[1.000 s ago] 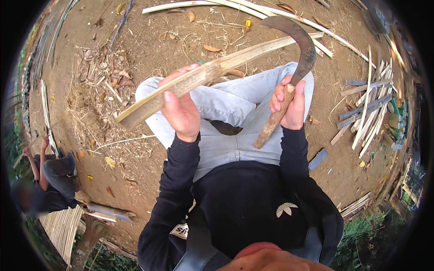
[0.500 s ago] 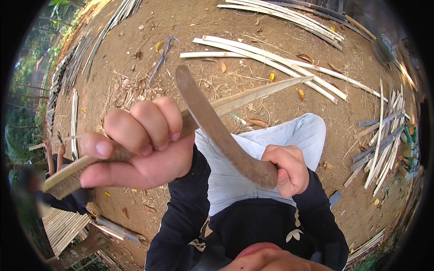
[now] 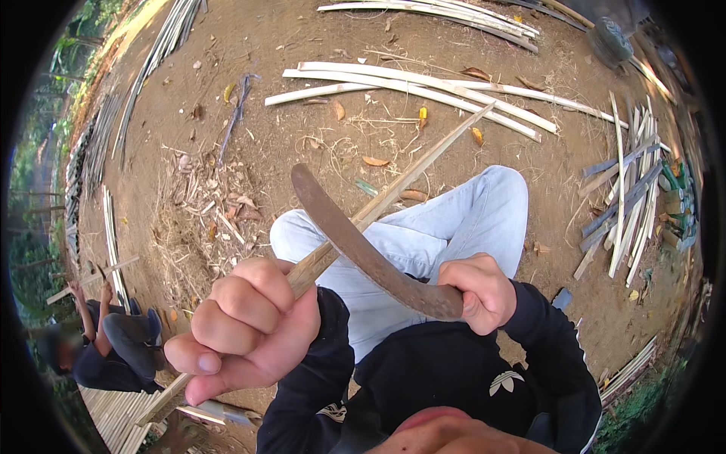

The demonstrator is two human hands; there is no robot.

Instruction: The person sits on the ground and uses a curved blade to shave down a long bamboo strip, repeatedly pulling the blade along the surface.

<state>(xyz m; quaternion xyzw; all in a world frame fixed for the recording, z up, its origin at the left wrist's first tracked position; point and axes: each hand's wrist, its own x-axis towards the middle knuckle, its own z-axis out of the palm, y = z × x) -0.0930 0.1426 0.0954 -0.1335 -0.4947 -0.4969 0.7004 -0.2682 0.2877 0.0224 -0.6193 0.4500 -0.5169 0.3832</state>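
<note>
My left hand point(image 3: 246, 321) is closed around a long bamboo strip point(image 3: 412, 172), which slants from the lower left up to a narrow point at the far right. In my right hand point(image 3: 480, 293) is a knife with a broad, curved, rusty brown blade point(image 3: 363, 253); the fist hides its handle. The blade lies across the strip just beyond my left fingers, its rounded tip toward the far left. Whether the edge bites into the bamboo cannot be made out. Both hands are above my crossed legs point(image 3: 446, 219) in pale jeans.
Pale bamboo strips point(image 3: 423, 85) lie on the dirt ahead. More strips point(image 3: 635, 189) are heaped at the right, beside green bottle-like things point(image 3: 677, 193). Shavings and dry leaves point(image 3: 204, 204) litter the ground at left. Another person point(image 3: 113, 333) sits at the far left, holding a strip.
My left hand has come down and nearer, and the bamboo strip now slants more steeply. The blade has swung lower with its tip. The ground scene has shifted somewhat in view.
</note>
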